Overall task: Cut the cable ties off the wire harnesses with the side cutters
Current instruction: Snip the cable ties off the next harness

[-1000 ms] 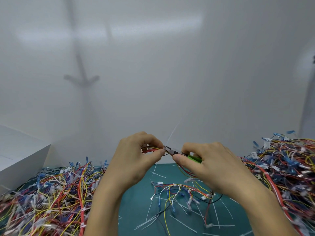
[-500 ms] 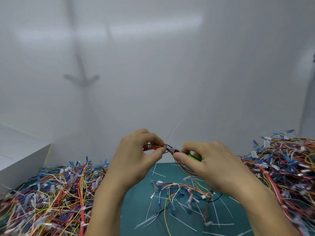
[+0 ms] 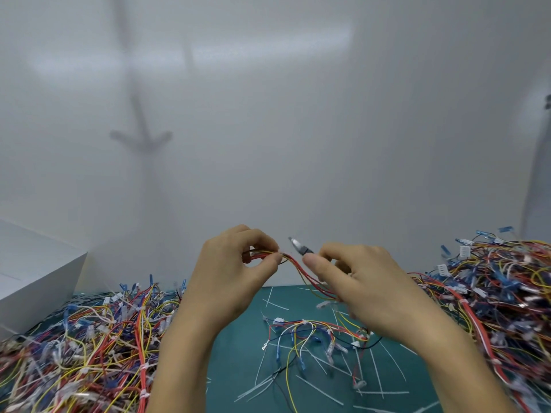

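The left hand [image 3: 232, 272] pinches a harness [image 3: 293, 262] between thumb and fingertips, grip clamped on the wires, which trail down behind the right hand [image 3: 366, 281]. That hand's grip is curled round the cutters [image 3: 300, 248] — nose pointing up-left, just above the harness and not touching it, both held over the table [image 3: 238, 347].

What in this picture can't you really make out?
Head view:
- Handles of the side cutters: hidden inside the right hand; only the nose shows.
- Any tie on the held harness: hidden under the left hand.
- The right wire pile: cut off by the frame edge.
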